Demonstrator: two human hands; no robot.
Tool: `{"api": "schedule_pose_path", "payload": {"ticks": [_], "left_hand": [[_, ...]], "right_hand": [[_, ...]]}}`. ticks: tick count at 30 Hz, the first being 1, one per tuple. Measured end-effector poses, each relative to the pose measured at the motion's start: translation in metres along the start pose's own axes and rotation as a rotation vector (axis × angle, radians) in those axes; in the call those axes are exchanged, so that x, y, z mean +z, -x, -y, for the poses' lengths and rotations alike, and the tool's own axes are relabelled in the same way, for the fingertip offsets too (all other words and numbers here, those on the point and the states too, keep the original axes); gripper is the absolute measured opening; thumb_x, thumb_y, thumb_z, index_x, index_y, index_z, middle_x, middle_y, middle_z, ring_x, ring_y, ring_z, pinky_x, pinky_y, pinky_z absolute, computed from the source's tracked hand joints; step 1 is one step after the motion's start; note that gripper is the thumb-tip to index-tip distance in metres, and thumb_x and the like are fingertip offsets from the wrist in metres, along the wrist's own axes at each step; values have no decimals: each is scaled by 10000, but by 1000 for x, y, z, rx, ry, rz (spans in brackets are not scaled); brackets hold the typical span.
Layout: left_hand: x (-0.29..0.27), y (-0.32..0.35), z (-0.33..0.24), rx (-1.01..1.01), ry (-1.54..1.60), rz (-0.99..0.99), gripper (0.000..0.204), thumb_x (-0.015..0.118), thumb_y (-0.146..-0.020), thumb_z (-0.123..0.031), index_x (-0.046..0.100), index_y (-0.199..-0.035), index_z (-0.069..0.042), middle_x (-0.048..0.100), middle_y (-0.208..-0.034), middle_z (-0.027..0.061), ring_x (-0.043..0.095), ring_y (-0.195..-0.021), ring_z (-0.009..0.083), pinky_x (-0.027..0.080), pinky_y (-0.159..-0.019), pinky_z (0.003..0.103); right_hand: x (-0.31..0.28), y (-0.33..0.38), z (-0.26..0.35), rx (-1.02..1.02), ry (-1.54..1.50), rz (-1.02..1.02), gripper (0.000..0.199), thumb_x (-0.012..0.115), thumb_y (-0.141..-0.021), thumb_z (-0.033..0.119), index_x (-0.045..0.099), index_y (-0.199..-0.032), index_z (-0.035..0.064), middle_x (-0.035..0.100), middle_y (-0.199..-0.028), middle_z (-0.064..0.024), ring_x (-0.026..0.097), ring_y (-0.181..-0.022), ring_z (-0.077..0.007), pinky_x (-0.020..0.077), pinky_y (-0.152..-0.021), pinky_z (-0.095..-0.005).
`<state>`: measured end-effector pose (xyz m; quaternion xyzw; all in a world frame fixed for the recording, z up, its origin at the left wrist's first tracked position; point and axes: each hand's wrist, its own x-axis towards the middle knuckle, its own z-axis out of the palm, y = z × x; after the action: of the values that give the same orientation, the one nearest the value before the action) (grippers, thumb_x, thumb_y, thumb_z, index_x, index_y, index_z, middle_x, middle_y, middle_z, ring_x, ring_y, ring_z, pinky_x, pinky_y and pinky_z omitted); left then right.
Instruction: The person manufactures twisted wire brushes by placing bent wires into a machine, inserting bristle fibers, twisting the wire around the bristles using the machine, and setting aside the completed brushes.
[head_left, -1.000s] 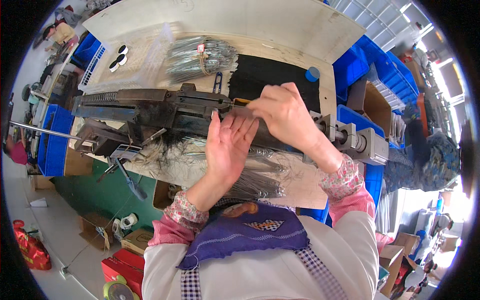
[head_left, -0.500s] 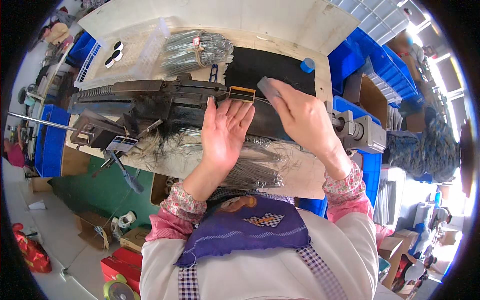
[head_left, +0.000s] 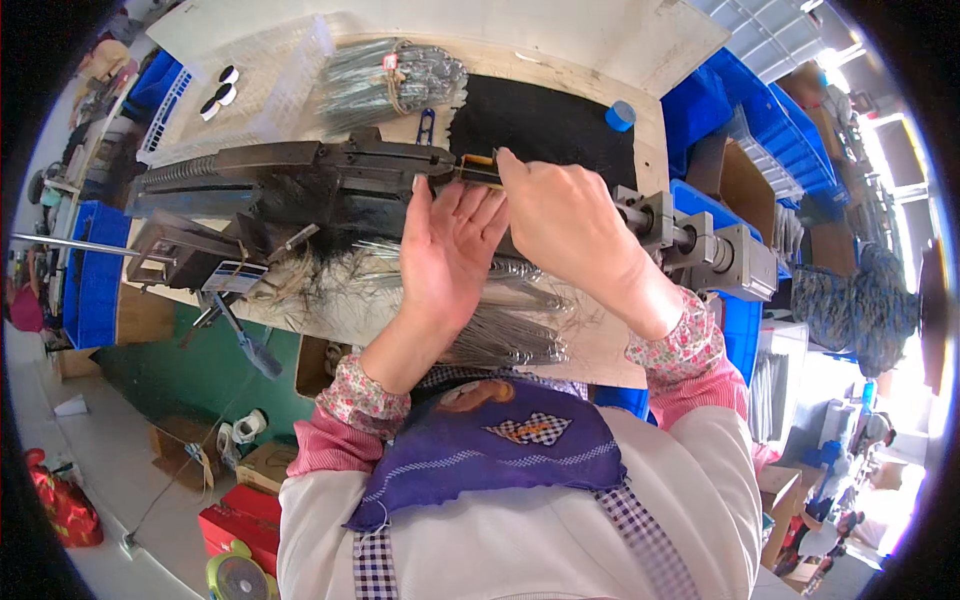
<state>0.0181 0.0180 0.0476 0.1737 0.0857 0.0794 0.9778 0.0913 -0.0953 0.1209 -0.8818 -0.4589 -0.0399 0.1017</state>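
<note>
My left hand (head_left: 445, 255) is palm up with its fingers stretched out under the end of the long dark metal machine (head_left: 375, 172). Its fingertips lie beside a small yellow-edged metal frame (head_left: 477, 160) at that end. My right hand (head_left: 575, 215) is closed, its fingertips against the right side of this frame. Whatever it holds is hidden behind its fingers. Below my hands, bundles of thin metal wires (head_left: 515, 335) lie on the wooden bench (head_left: 610, 345).
A white plastic basket (head_left: 285, 100) and a tied wire bundle (head_left: 390, 85) stand at the back left. A blue round cap (head_left: 620, 116) sits beside the black cloth (head_left: 550, 125). At the right are a metal shaft assembly (head_left: 700, 250) and blue bins (head_left: 715, 100).
My right hand has moved left to the yellow-edged frame. The grey flat block that showed in its fingers is now hidden. My left hand stays nearly in place, palm up.
</note>
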Motion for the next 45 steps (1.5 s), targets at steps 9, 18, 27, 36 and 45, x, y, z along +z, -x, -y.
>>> {"api": "schedule_pose_path", "payload": {"ticks": [9, 18, 27, 36, 45], "left_hand": [[13, -8, -13, -41, -53, -77, 472, 410, -982, -431, 506, -1030, 29, 557, -1097, 164, 508, -1089, 284, 366, -1009, 397], [5, 6, 16, -24, -241, -69, 327, 534, -961, -291, 537, -1133, -12, 560, -1173, 112, 503, -1156, 225, 390, -1008, 375], [-14, 30, 36, -350, -161, 80, 499, 477, -975, -274, 383, -1381, 0, 415, -1439, 159, 440, -1298, 325, 348, -1104, 425], [-112, 138, -122, 783, -2660, -853, 867, 677, -755, -205, 229, -1474, -24, 151, -1512, 297, 159, -1405, 452, 152, -1101, 623], [-189, 207, -216, 250, -1993, -1617, 815, 641, -798, -143, 213, -1487, -58, 674, -1021, 201, 653, -839, 397, 509, -748, 464]], "right_hand": [[9, -9, -8, -145, 85, -120, 73, 583, -703, 21, 587, -761, -23, 621, -673, -200, 650, -651, -362, 525, -565, -412], [40, 122, -24, 141, -444, -60, 236, 569, -834, 50, 522, -1064, 37, 614, -777, -193, 623, -774, -397, 500, -646, -453], [136, 151, -52, 282, -417, 90, 246, 580, -855, 184, 598, -1089, 111, 656, -953, -154, 629, -872, -370, 511, -734, -461], [117, 172, -54, 268, -656, 20, 188, 689, -825, 175, 582, -783, 26, 610, -729, -174, 603, -655, -370, 469, -575, -414], [111, 186, -37, 404, -801, -244, 125, 622, -877, 86, 543, -916, -3, 575, -695, -147, 558, -581, -240, 445, -561, -329]]}}
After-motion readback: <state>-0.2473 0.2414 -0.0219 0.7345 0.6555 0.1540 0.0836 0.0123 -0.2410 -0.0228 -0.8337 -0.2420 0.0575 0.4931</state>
